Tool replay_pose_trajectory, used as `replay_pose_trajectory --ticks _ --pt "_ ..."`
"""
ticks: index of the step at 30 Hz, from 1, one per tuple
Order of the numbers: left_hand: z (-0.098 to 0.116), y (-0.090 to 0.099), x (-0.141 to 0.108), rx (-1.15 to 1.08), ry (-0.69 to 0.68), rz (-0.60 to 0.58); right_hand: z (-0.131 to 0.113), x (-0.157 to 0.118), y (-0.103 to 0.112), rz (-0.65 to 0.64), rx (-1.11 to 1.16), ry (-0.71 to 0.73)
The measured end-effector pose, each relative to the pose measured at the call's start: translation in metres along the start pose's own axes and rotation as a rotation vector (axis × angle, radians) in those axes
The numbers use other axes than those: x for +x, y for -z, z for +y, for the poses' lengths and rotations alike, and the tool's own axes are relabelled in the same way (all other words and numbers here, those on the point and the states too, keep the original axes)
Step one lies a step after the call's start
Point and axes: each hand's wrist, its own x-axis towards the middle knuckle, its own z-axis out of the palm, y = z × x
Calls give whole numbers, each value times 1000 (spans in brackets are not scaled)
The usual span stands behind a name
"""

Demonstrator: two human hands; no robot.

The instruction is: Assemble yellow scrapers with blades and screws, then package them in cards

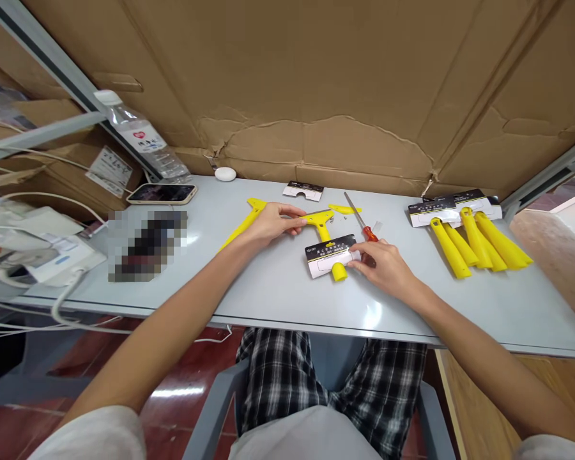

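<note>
Work at a white tabletop (pixel 278 291), seen from above. The left hand (pixel 275 223) has its thumb and fingers pinched together on the left end of the head of a yellow scraper (pixel 318 219). The scraper lies around the middle of the tabletop; its neck meets a black-and-white card (pixel 322 260), and its rounded yellow end shows at the card's lower edge. The right hand (pixel 383 267), fingers curled nearly closed, grips the right edge of this card. A screwdriver (pixel 355 209) points toward the back edge, its red handle close to the right hand; whether they touch cannot be told. A yellow strip (pixel 344 209) lies beside the screwdriver's shaft. A second card (pixel 303 191) lies near the back edge. Toward the back right corner, yellow handles (pixel 483 246) lie grouped with further cards (pixel 421 213); a phone (pixel 163 193) occupies the back left corner.
</note>
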Motion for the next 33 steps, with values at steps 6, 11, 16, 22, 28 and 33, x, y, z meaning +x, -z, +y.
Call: replay_pose_trajectory --ticks 6,11,16,22,28,33 --pt "-6 3 1 142 -95 -82 2 -3 -4 2 -60 -15" --pt "1 1 -9 496 -192 -67 0 -4 -5 9 -121 -2" --pt "2 -5 -16 625 -318 -178 -4 -3 -7 1 -200 7" --pt "5 -8 -18 740 -456 -195 -4 0 -7 -29 -258 12" --pt "13 -13 -49 668 -641 -90 -10 -1 5 -19 -275 30" --pt "-2 -31 -81 728 -862 -223 -54 -14 12 7 -323 -22"
